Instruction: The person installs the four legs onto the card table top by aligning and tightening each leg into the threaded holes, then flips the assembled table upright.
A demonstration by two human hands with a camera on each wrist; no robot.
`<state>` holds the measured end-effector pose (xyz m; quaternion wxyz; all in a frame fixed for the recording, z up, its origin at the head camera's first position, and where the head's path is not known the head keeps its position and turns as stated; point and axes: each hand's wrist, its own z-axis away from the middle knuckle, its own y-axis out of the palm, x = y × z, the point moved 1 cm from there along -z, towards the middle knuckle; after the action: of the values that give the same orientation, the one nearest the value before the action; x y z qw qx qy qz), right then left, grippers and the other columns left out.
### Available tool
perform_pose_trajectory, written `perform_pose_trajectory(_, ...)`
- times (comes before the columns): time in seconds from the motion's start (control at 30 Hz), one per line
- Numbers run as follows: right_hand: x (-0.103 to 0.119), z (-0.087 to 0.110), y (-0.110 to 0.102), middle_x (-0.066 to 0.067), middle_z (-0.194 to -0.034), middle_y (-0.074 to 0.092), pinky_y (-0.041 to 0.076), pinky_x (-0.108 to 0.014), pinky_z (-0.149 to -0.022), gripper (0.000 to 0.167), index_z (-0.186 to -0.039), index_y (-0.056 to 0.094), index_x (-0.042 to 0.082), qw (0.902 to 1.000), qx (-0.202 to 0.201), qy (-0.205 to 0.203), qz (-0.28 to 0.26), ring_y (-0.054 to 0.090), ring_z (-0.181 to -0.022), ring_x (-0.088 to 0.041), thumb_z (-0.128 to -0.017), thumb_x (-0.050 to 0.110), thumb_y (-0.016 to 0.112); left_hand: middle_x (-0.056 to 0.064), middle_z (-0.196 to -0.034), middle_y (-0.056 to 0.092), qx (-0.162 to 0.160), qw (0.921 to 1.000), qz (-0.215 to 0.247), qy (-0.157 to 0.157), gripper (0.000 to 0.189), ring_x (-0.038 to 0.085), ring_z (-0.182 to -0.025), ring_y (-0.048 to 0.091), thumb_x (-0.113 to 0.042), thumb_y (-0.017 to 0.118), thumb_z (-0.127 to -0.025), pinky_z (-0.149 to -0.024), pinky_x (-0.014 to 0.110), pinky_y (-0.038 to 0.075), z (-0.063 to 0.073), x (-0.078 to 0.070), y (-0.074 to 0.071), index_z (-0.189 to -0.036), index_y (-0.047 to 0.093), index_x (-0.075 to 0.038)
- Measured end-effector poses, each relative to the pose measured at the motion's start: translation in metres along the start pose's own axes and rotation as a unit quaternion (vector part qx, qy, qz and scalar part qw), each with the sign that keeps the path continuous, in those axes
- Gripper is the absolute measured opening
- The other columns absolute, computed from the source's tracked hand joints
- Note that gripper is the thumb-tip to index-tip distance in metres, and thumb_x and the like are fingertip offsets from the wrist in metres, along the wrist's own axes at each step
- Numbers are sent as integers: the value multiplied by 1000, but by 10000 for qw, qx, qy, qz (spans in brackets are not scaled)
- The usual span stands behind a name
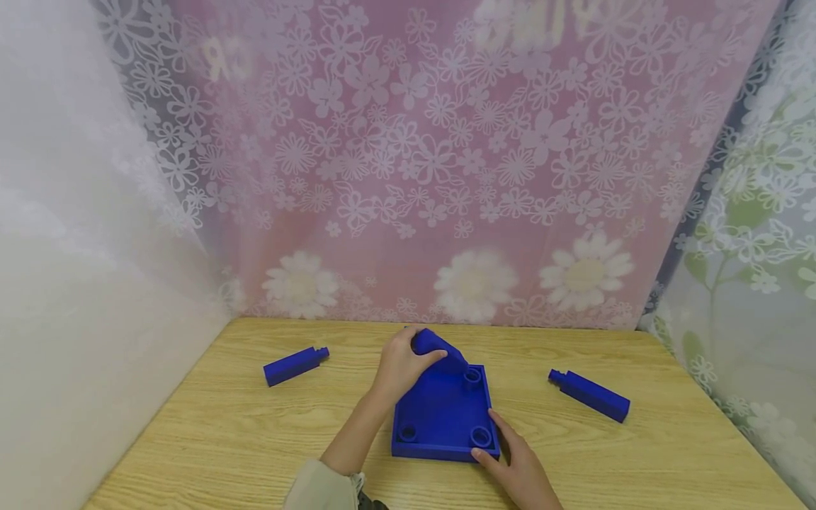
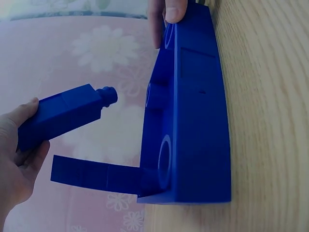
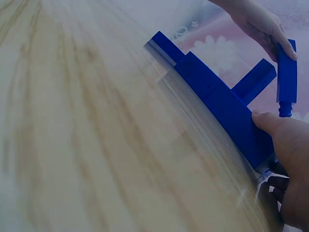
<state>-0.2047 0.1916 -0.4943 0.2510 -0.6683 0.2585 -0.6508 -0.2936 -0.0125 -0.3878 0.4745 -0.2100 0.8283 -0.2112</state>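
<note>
A shallow blue tray-like piece (image 1: 440, 411) lies on the wooden table with its hollow side up and round ring sockets in its corners. My left hand (image 1: 403, 365) grips a square blue leg (image 2: 60, 115) above the tray. Its narrow ridged peg points down, clear of the rings in the left wrist view. A second leg (image 2: 96, 174) stands upright at the tray's far left corner, mostly hidden behind my left hand in the head view. My right hand (image 1: 519, 464) holds the tray's near right corner, thumb on the near rim and fingers along the right side.
One blue leg (image 1: 296, 365) lies on the table to the left of the tray, its peg end turned inward. Another leg (image 1: 589, 395) lies to the right. Behind the wooden table (image 1: 676, 439) hangs a pink flowered curtain (image 1: 408, 177), with pale sheets at both sides.
</note>
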Motion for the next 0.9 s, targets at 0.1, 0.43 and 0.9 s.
perform_pose_trajectory(0.1, 0, 0, 1, -23, -137, 38, 30, -59, -95, 86, -142, 35, 8, 10000, -13, 0, 42, 34, -123, -44, -78, 60, 59, 9, -103, 60, 49, 9999, 117, -47, 52, 21, -83, 59, -34, 73, -78, -65, 29, 51, -6, -5, 4, -118, 58, -3)
perform_pose_trajectory(0.43, -2, -1, 4, -24, -137, 38, 30, -58, -96, 85, -141, 36, 6, 10000, -31, -42, -62, 35, -123, -43, -79, 60, 59, 2, -91, 59, 240, 9985, 501, -4, 50, 15, -78, 54, -22, 75, -78, -63, 26, 47, -29, -15, 19, -121, 57, -7)
perform_pose_trajectory(0.9, 0, -2, 2, -23, -137, 38, 30, -58, -96, 84, -141, 36, 6, 9999, -42, -115, -88, 35, -123, -42, -79, 59, 59, 3, -96, 58, 836, 9962, 6, 244, 45, 14, -79, 54, -21, 73, -80, -63, 22, 46, -43, -19, 41, -120, 56, -6)
